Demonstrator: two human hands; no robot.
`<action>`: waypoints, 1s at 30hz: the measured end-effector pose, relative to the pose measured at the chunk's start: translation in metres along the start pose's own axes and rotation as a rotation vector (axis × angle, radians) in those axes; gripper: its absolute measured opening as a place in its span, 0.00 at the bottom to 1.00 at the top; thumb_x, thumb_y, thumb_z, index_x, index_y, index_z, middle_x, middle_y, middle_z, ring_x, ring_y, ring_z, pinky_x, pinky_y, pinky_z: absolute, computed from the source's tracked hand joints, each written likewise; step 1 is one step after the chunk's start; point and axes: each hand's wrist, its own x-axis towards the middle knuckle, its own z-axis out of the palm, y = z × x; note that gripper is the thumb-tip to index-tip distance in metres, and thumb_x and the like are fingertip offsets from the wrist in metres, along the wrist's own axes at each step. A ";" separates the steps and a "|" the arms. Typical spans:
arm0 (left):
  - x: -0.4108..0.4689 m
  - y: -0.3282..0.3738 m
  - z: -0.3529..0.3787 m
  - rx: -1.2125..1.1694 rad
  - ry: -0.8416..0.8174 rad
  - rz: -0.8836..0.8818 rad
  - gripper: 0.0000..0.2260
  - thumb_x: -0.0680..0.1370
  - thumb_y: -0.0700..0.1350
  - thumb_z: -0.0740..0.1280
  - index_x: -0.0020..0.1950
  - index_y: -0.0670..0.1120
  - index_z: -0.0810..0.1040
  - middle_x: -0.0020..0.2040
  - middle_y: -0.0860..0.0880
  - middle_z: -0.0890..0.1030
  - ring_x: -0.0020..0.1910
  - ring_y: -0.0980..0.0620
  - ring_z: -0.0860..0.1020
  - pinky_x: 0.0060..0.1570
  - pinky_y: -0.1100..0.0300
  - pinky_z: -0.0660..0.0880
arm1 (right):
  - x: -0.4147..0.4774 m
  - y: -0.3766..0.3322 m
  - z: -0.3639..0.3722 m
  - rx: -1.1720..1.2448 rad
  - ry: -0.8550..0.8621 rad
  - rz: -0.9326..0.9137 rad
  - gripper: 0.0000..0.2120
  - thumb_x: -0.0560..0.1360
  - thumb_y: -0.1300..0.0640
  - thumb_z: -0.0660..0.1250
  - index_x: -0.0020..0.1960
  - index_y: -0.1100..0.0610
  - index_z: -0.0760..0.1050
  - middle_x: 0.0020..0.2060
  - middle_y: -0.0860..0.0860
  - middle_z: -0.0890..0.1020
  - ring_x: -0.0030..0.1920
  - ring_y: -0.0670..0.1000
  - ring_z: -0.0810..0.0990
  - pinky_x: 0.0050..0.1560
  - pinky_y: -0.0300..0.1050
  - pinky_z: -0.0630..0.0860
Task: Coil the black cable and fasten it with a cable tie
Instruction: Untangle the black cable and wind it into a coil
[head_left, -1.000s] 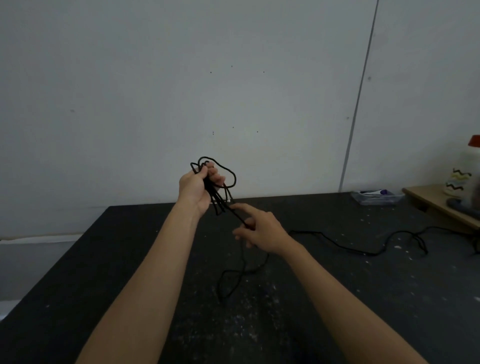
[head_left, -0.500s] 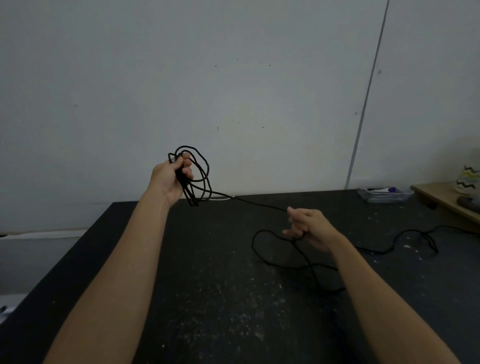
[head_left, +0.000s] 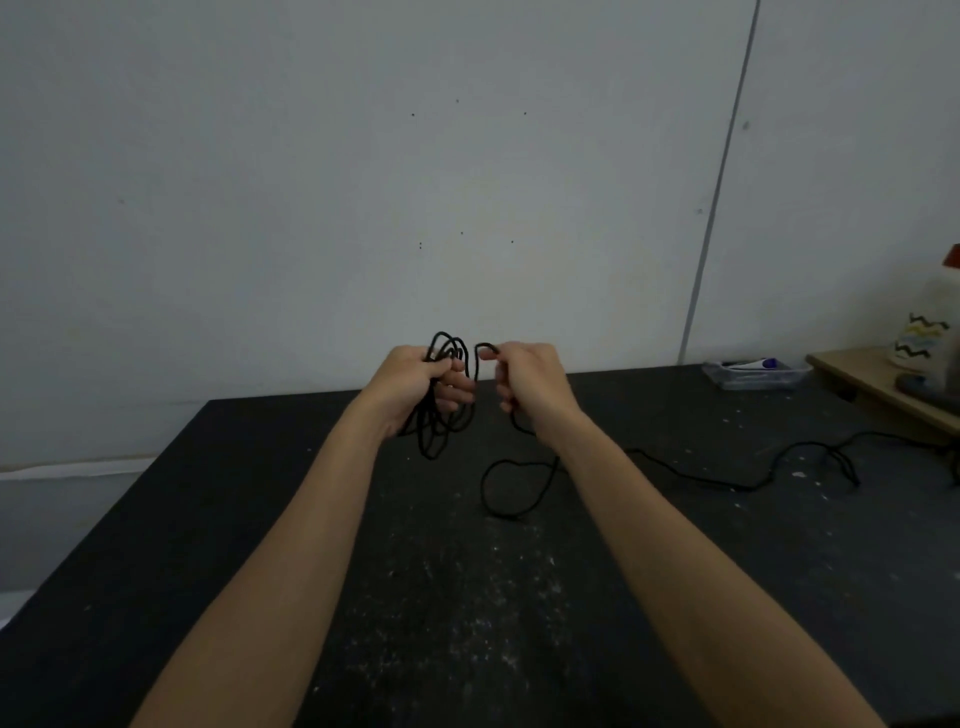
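Right hand (head_left: 535, 387) moved beside left hand (head_left: 415, 387), feeding black cable (head_left: 441, 431).

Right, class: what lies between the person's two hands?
In the head view, a short arch of the black cable spans the gap, from the left hand, which grips its coiled loops, to the right hand, which pinches it.

We see a black cable (head_left: 435, 441) against a black table (head_left: 260, 493) flecked with white specks, thickest toward six o'clock. At twelve o'clock the wall (head_left: 311, 182) is pale grey-white, dotted with a few tiny dark marks. At three o'clock we find a tan shelf (head_left: 857, 371), a white jar (head_left: 922, 343) banded with black and yellow zigzags, its red-orange cap (head_left: 953, 255), and a clear tray (head_left: 753, 375) holding something purple-tipped.
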 end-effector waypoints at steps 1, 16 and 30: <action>-0.001 -0.001 0.004 -0.051 -0.021 -0.011 0.09 0.84 0.37 0.59 0.53 0.35 0.78 0.39 0.40 0.86 0.34 0.47 0.85 0.34 0.57 0.82 | -0.003 -0.002 0.005 -0.098 -0.026 -0.065 0.15 0.81 0.62 0.59 0.48 0.53 0.84 0.31 0.49 0.77 0.28 0.49 0.73 0.30 0.44 0.72; 0.001 0.001 0.009 -0.723 0.045 0.004 0.09 0.84 0.35 0.57 0.58 0.34 0.75 0.42 0.41 0.85 0.39 0.46 0.87 0.39 0.55 0.84 | -0.030 0.017 0.022 -0.295 0.074 -0.386 0.08 0.76 0.56 0.77 0.46 0.60 0.81 0.31 0.51 0.86 0.24 0.49 0.82 0.28 0.42 0.79; 0.002 0.029 -0.059 -0.732 0.061 0.086 0.12 0.85 0.35 0.55 0.50 0.38 0.78 0.37 0.47 0.84 0.31 0.56 0.82 0.33 0.64 0.79 | -0.008 0.108 -0.115 -0.382 -0.356 0.115 0.26 0.78 0.42 0.71 0.28 0.54 0.68 0.24 0.51 0.67 0.25 0.49 0.67 0.36 0.45 0.73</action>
